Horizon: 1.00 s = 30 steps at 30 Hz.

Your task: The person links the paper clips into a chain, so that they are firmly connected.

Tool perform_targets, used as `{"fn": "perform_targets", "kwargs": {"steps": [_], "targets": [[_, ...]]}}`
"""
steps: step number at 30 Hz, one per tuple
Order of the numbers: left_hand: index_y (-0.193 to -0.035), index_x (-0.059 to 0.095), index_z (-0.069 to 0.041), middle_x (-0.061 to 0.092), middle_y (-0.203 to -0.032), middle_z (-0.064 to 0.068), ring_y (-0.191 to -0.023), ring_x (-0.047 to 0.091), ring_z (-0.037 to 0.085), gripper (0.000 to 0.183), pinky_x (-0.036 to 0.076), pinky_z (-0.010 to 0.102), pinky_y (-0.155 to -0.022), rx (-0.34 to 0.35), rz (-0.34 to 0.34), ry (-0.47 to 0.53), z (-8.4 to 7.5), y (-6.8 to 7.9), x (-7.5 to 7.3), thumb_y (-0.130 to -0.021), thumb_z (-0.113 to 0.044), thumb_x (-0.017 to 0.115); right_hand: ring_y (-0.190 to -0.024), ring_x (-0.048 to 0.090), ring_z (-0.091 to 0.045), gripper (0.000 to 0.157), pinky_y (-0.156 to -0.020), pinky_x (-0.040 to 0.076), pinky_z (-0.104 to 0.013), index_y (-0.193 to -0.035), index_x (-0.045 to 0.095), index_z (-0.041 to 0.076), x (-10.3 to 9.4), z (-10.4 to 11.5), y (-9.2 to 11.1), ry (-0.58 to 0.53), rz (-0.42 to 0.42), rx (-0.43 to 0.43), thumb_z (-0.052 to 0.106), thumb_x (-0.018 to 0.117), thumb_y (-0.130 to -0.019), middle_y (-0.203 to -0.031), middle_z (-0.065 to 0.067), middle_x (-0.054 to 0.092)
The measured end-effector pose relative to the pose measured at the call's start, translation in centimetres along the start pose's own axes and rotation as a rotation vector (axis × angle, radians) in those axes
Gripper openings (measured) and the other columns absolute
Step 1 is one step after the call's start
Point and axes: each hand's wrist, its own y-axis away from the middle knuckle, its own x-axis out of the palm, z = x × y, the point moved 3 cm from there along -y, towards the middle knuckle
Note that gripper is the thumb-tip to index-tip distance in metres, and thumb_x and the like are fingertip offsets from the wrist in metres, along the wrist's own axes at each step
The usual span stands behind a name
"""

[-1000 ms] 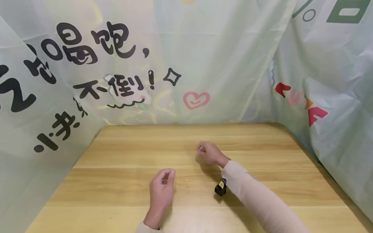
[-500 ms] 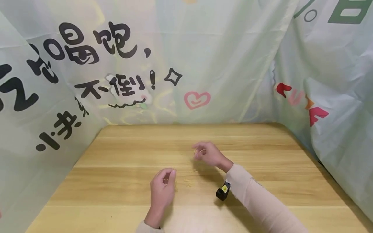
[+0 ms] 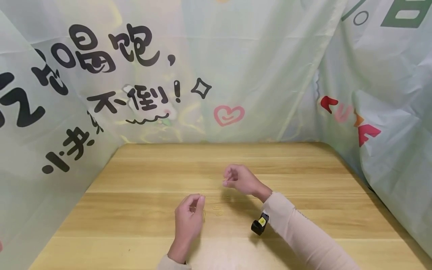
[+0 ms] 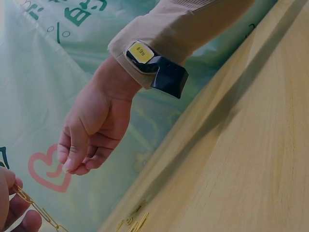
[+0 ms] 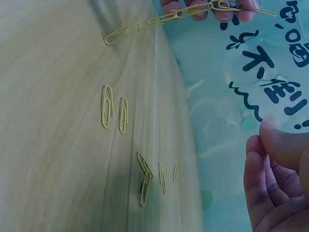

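My left hand (image 3: 189, 219) pinches one end of a chain of linked gold paper clips (image 5: 164, 18), and the rest of the chain hangs down past the fingers. Beyond it and to the right, my right hand (image 3: 244, 179) is raised over the table, thumb and fingertips together. A small yellowish bit shows at those fingertips in the left wrist view; it looks like a paper clip (image 4: 67, 171), mostly hidden by the fingers. Loose on the wood lie several more gold clips, among them two side by side, one clip (image 5: 107, 106) longer-looking in the right wrist view, and two overlapping clips (image 5: 144, 188).
The wood-grain table (image 3: 141, 221) reaches back to a pale green printed cloth (image 3: 263, 75), which hangs behind and along both sides. A black wrist camera (image 3: 259, 225) with a yellow label sits under my right sleeve, above the tabletop.
My right hand has moved slightly left and its fingers have drawn together at the tips; the clip across them shows less now. My left hand keeps its hold on the chain, nearly still.
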Motion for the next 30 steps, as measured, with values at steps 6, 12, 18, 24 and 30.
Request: {"fn": "perform_targets", "kwargs": {"steps": [6, 12, 18, 24, 30], "targets": [[-0.088, 0.070, -0.004, 0.064, -0.076, -0.002, -0.072, 0.058, 0.011, 0.013, 0.051, 0.027, -0.065, 0.022, 0.006, 0.003, -0.1, -0.1, 0.1, -0.095, -0.013, 0.063, -0.069, 0.054, -0.015, 0.005, -0.059, 0.048, -0.029, -0.098, 0.064, 0.002, 0.0, -1.0, -0.1, 0.029, -0.008, -0.017, 0.002, 0.063, -0.092, -0.086, -0.009, 0.063], [-0.089, 0.070, -0.005, 0.066, -0.078, 0.001, -0.072, 0.059, 0.010, 0.013, 0.051, 0.027, -0.066, 0.026, 0.024, -0.006, -0.2, 0.0, 0.3, -0.095, -0.013, 0.062, -0.071, 0.057, -0.017, 0.007, -0.062, 0.050, -0.032, -0.098, 0.069, 0.004, 0.1, -0.5, 0.3, 0.044, -0.031, -0.026, 0.007, 0.066, -0.092, -0.085, -0.005, 0.066], [-0.090, 0.070, -0.005, 0.066, -0.079, 0.002, -0.073, 0.059, 0.012, 0.013, 0.051, 0.027, -0.067, -0.004, 0.100, 0.016, -0.7, 0.0, 0.4, -0.095, -0.014, 0.062, -0.085, 0.067, -0.037, 0.014, -0.077, 0.056, -0.048, -0.105, 0.069, 0.000, 0.2, 0.2, 0.9, -0.101, -0.034, 0.017, 0.005, 0.066, -0.092, -0.089, -0.012, 0.070], [-0.090, 0.068, -0.005, 0.063, -0.078, -0.005, -0.072, 0.058, 0.011, 0.012, 0.050, 0.025, -0.065, 0.084, 0.196, 0.004, -1.8, -0.6, 0.6, -0.095, -0.013, 0.061, -0.086, 0.067, -0.025, 0.010, -0.080, 0.055, -0.040, -0.101, 0.070, 0.003, -0.2, 1.0, 1.4, -0.077, -0.087, 0.048, 0.005, 0.064, -0.093, -0.093, -0.009, 0.068], [-0.084, 0.066, -0.008, 0.063, -0.076, -0.004, -0.071, 0.059, 0.012, 0.012, 0.050, 0.025, -0.061, 0.221, 0.280, -0.049, -2.7, -1.9, 1.0, -0.094, -0.010, 0.060, -0.083, 0.069, -0.024, 0.011, -0.076, 0.057, -0.034, -0.102, 0.066, -0.005, -0.3, 1.9, 1.6, -0.201, -0.122, 0.080, 0.000, 0.062, -0.093, -0.095, -0.016, 0.066]]}}
